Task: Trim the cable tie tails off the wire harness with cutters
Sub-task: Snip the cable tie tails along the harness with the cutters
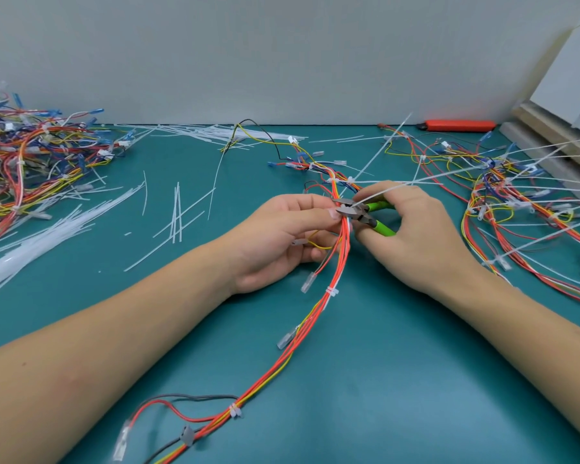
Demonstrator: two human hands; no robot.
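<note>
Two ties on the wire harness (pixel 329 306) already sat trimmed flush on the stretch nearer to us than the cutters (pixel 359 212): one white tie (pixel 331 291) a little way down the bundle from the blades, another tie (pixel 235 411) much further down, close to where the black and red leads split off. We had our left hand (pixel 282 239) curled around the orange and yellow wires just beside the blades, thumb and fingers pinching the bundle so it stood steady. Our right hand (pixel 419 236) was closed around the green handles of the cutters, and the jaws looked nearly shut on a long white tail (pixel 379 194) running out to the right of the blades; we could not tell whether the cut had gone through. Beyond the cutters, on the far stretch of the same harness, at least one more tie (pixel 350 180) kept its full tail, sticking up and away toward the wall. We judged this harness roughly half done. Far to the right of the cutters lay a tangle of harnesses (pixel 516 195) bristling with long uncut tails, which we took to be the work left. Far to the left of the cutters sat a heap of bundled harnesses (pixel 31 155), probably finished, though it was too dense to be sure. Between that heap and the cutters, loose white offcuts (pixel 178 212) littered the green mat (pixel 382 380)
</note>
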